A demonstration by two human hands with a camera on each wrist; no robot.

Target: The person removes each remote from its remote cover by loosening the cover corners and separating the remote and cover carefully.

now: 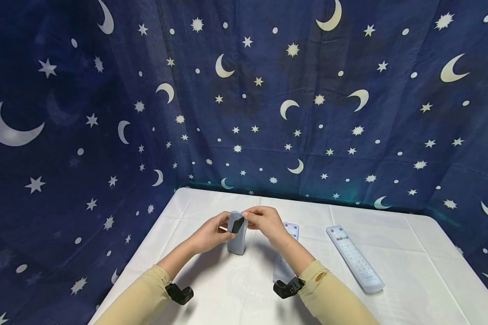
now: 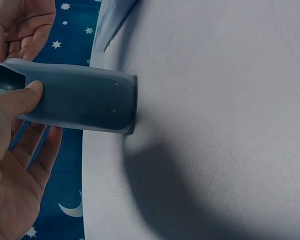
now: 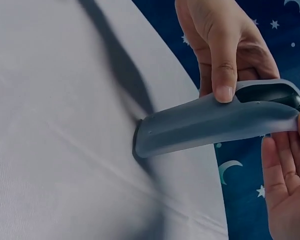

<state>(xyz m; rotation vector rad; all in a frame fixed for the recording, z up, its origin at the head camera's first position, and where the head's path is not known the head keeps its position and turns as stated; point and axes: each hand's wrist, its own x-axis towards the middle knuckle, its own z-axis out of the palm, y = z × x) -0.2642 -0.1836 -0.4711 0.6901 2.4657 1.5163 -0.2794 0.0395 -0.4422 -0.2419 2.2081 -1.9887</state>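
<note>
A dark remote control (image 1: 238,224) stands upright in a translucent bluish silicone cover (image 1: 236,244), its lower end at the white table. Through an opening near the top of the cover (image 3: 185,125), the remote's dark surface (image 3: 267,95) shows. My left hand (image 1: 209,234) grips the covered remote from the left side, thumb pressed on its near face and fingers behind. At the top right corner, my right hand (image 1: 268,221) pinches the cover's edge between thumb and fingers. The left wrist view shows the cover's smooth face (image 2: 85,97) under the left thumb.
A white remote (image 1: 292,230) in a clear cover lies partly hidden beneath my right forearm. Another covered white remote (image 1: 354,258) lies farther right, buttons up. The white table (image 1: 415,253) ends at a dark blue curtain (image 1: 268,113) with moons and stars.
</note>
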